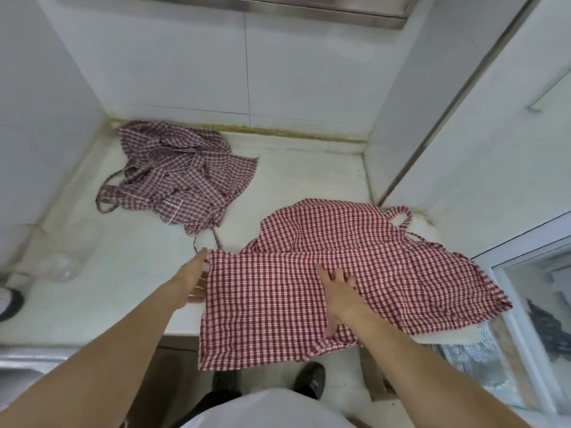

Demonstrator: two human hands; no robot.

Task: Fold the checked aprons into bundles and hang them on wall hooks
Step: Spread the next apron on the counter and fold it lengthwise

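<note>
The red checked apron (340, 273) lies spread on the desk (123, 273), its near edge hanging over the front, its long axis running left to right. The right hand (340, 299) presses flat on its middle, fingers spread. The left hand (196, 281) is at the apron's left edge; its fingertips slip behind the cloth, so whether it pinches the hem cannot be told. That left edge seems the one to fold rightward. A second, crumpled apron (179, 174) lies beyond, left of the first. No wall hooks show.
</note>
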